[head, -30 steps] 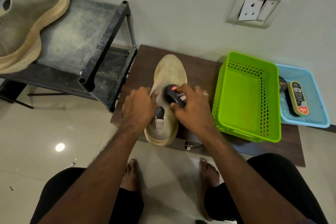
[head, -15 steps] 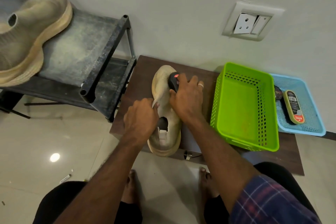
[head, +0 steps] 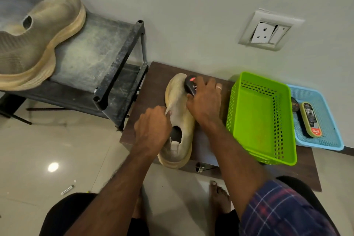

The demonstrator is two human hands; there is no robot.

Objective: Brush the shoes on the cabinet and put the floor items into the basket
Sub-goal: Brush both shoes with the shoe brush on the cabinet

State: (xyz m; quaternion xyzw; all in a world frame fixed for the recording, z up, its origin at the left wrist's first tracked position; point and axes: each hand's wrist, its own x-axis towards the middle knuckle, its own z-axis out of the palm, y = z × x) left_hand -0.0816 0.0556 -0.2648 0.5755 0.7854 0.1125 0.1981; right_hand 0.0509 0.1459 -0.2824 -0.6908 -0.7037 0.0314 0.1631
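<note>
Against a pale wall with a loose socket plate, a low dark wooden counter stands on a tiled floor beside a dusty black rack. A person crouches barefoot at the counter, brushing a beige slip-on shoe that lies toe toward the wall. The right hand grips a black shoe brush, its bristles pressed to the toe; the left hand holds the shoe's left flank near the collar opening, fingers curled against the fabric, steadying it.

The work looks to be in its first half. One shoe is under the brush, while its mate sits on the rack's top shelf, and whether that one has been cleaned cannot be told. The green basket on the counter, just right of the shoe, holds nothing visible. A small pen-like item lies on the floor at lower left, not yet collected; other specks nearby are too small to identify.

Behind the green basket, a pale blue tray holds an oval polish applicator and a dark round object, partly hidden.
</note>
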